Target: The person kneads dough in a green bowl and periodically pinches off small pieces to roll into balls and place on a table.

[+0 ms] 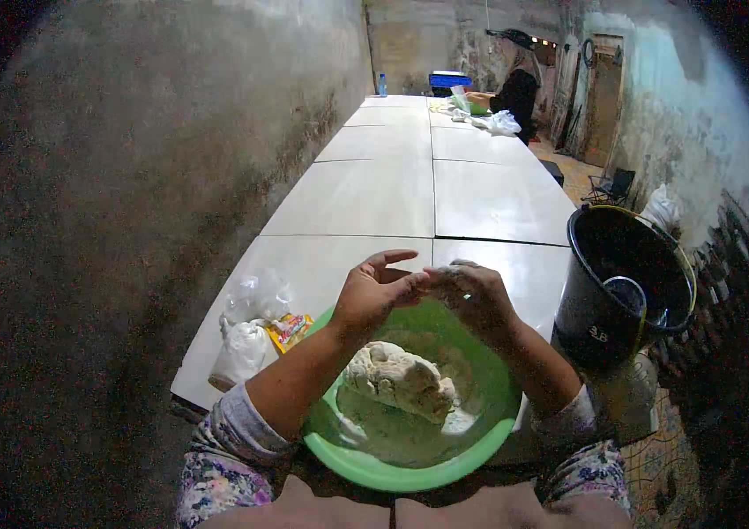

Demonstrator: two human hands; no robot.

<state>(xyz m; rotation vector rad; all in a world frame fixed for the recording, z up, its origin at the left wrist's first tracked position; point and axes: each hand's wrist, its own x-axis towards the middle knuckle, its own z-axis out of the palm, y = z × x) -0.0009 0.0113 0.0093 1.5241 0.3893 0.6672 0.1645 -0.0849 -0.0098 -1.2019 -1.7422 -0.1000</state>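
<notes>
The left hand [376, 295] and the right hand [473, 298] meet at their fingertips over the far part of the green bowl [409, 481]. The left hand is loosely curved, its index finger raised and apart while its thumb reaches across to the right hand. The right hand is bent over with its fingers curled together, and a greyish coating covers them. Whether either one pinches a bit of something where they touch, I cannot tell.

Below the hands, apart from both, a lump of pale dough [396, 379] lies in the bowl. It is long and uneven, with a cracked surface. Loose white flour [458, 420] lies beside it to the right, and more is smeared on the bottom.

The bowl sits at the near end of a long white table [365, 189]. Just left of the bowl are a yellow packet [289, 331], a bag of white powder [242, 354] and a clear plastic bag [260, 295]. To the right stands a big black bucket [599, 300] with a clear container inside.

At the far end, a person in dark clothes [518, 93] stands on the right side, reaching over a green container [478, 108] near white plastic bags [501, 123]. A blue crate [451, 79] and a bottle [382, 85] are there too.
</notes>
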